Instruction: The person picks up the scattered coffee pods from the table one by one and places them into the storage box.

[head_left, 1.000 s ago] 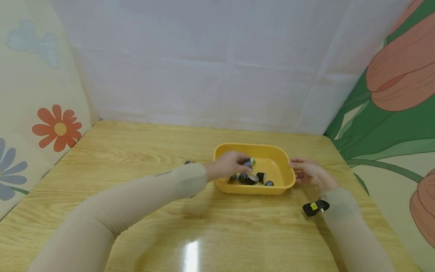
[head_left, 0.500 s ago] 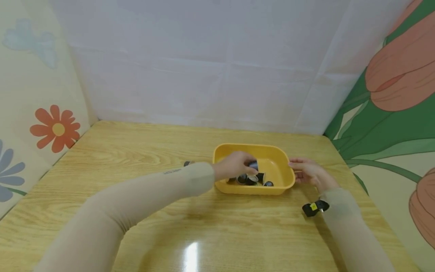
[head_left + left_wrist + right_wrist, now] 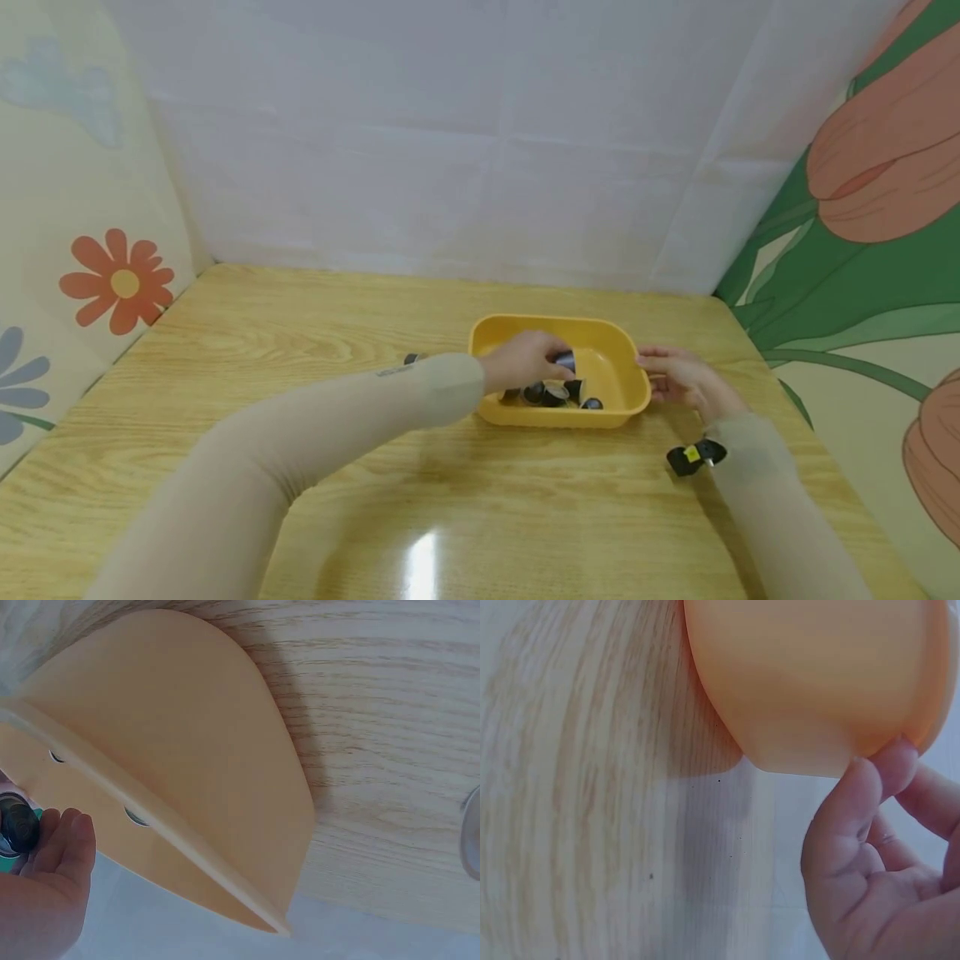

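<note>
In the head view a yellow plastic basin (image 3: 564,421) stands on the wooden table with several small dark coffee capsules (image 3: 554,394) in its near left part. My left hand (image 3: 525,358) reaches over the basin's left side and pinches a dark coffee capsule (image 3: 565,361) between thumb and fingers. The left wrist view shows that hand (image 3: 52,877) inside the far wall, with dark capsules close to its fingertips. My right hand (image 3: 681,379) rests its fingertips against the outside of the basin's right end; in the right wrist view its fingers (image 3: 862,787) touch the wall, loosely bent.
The wooden table (image 3: 360,517) extends around the basin. A clear rounded object (image 3: 472,832) is cut off at the right edge of the left wrist view. A white sheet (image 3: 420,142) hangs behind, and printed flower panels (image 3: 855,208) flank the table.
My left hand has moved a little to the right within the basin, still holding the dark coffee capsule. The right hand and basin have stayed almost in place.
</note>
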`<state>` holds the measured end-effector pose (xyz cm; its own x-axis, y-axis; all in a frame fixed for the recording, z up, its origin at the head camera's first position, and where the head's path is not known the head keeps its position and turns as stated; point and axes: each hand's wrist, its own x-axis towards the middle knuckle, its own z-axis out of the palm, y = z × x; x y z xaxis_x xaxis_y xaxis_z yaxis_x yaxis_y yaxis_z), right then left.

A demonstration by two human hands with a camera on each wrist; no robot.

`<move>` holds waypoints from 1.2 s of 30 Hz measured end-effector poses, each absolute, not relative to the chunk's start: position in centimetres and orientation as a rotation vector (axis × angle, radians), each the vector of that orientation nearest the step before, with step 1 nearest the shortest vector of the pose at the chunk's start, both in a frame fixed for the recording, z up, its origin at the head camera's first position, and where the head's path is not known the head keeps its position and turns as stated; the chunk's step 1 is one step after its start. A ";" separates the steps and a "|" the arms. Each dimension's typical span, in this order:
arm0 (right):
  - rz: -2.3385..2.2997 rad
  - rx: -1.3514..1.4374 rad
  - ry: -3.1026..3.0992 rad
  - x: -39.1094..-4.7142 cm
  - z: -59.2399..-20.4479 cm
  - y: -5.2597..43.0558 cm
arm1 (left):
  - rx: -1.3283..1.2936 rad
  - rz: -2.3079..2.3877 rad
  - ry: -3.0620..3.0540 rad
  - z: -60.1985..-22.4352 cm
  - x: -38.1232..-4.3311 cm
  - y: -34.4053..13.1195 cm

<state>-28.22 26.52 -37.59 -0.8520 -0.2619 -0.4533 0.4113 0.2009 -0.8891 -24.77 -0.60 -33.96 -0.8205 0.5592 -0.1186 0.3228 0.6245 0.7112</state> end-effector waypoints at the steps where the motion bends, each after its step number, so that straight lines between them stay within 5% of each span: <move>1: -1.700 0.139 1.962 -28.2 -37.6 26.5 | 0.711 1.001 2.525 -34.0 -24.9 -0.5; 36: -1.688 0.126 1.981 -28.3 -37.7 26.6 | 0.827 0.885 2.603 -35.6 -28.6 1.6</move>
<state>-28.34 26.57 -37.70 -0.8551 -0.2628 -0.4468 0.3995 0.2153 -0.8911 -28.58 1.62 -35.61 -0.8009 0.5950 -0.0677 0.4303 0.6505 0.6258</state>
